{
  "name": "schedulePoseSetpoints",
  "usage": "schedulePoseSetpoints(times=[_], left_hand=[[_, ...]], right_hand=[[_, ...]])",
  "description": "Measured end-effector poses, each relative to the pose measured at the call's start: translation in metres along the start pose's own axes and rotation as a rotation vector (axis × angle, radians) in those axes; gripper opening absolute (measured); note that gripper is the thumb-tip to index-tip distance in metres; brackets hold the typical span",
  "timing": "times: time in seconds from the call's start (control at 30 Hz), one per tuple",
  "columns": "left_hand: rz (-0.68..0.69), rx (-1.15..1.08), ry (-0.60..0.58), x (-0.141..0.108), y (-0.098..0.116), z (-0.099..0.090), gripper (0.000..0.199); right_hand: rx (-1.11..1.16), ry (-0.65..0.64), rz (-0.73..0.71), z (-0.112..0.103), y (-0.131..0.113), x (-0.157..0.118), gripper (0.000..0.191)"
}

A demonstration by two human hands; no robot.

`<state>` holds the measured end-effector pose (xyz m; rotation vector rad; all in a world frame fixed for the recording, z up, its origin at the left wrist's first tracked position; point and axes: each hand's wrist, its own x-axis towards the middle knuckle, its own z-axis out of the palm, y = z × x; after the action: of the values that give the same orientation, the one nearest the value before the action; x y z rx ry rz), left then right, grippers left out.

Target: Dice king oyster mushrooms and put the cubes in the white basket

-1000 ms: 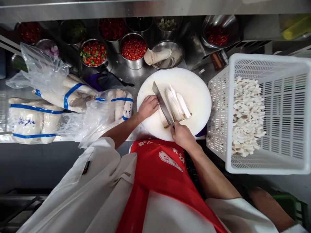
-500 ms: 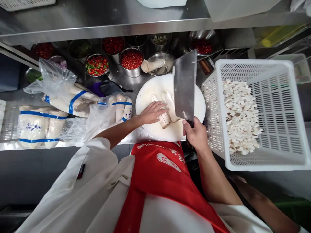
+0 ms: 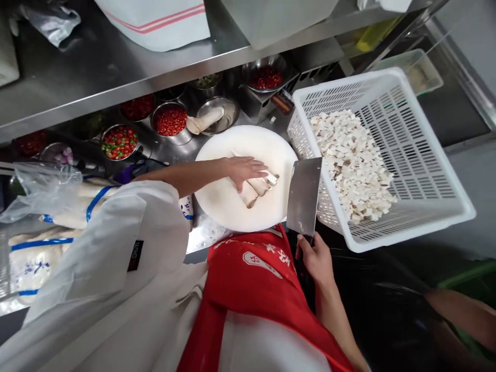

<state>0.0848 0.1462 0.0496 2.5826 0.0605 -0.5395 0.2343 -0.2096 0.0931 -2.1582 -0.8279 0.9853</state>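
Note:
My left hand (image 3: 247, 171) lies with fingers stretched out over long pale mushroom slices (image 3: 248, 195), touching them from above and covering part of them. The slices, which look like king oyster mushroom, rest on a round white cutting board (image 3: 217, 204). My right hand (image 3: 316, 258) is closed round the handle of a cleaver (image 3: 304, 196). Its broad blade stands off the board's right edge, in front of the white basket (image 3: 351, 240). Inside that basket lies a heap of diced mushroom (image 3: 351, 160).
Behind the board stand a metal bowl with a whole mushroom (image 3: 205, 120) and metal pots of chopped red chillies (image 3: 170, 120). A steel shelf (image 3: 127, 85) overhangs them. Bagged mushrooms (image 3: 42, 258) lie at left. Another person's arm (image 3: 463, 312) shows at lower right.
The cleaver has moved from above the board to beyond its right edge, lower and nearer my body. My left hand stays on the slices. My view has turned and shifted right.

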Motion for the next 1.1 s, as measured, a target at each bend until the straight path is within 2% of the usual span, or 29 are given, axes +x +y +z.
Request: schedulePoseSetpoints(times=[0.1,0.2,0.3,0.4,0.53,0.67,0.83,0.97,1.1], left_hand=[[-0.105,0.015,0.091,-0.012,0.000,0.006,0.112],[-0.174,0.047,0.130,-0.020,0.006,0.010,0.113],[-0.065,0.079,0.104,-0.016,0.016,0.010,0.115],[0.054,0.100,0.066,-0.002,0.022,0.010,0.117],[0.035,0.094,0.123,0.027,0.014,0.006,0.119],[-0.050,0.102,0.165,0.050,0.000,-0.003,0.124],[-0.202,0.026,0.169,0.061,-0.005,-0.013,0.131],[-0.385,-0.003,0.261,0.063,0.006,-0.013,0.132],[-0.605,-0.015,0.345,0.048,0.030,0.003,0.129]], right_hand=[[0.022,-0.072,0.042,0.001,0.007,0.006,0.036],[-0.017,-0.114,0.015,0.002,0.000,0.024,0.037],[-0.069,-0.133,-0.001,0.005,-0.013,0.040,0.037],[-0.125,-0.139,-0.004,0.008,-0.022,0.045,0.037],[-0.149,-0.136,-0.007,0.007,-0.027,0.041,0.034],[-0.186,-0.176,0.027,0.000,-0.034,0.046,0.033],[-0.250,-0.191,-0.062,-0.008,-0.041,0.078,0.037],[-0.360,-0.177,-0.172,-0.009,-0.049,0.104,0.044],[-0.524,-0.283,-0.354,-0.009,-0.058,0.119,0.048]])
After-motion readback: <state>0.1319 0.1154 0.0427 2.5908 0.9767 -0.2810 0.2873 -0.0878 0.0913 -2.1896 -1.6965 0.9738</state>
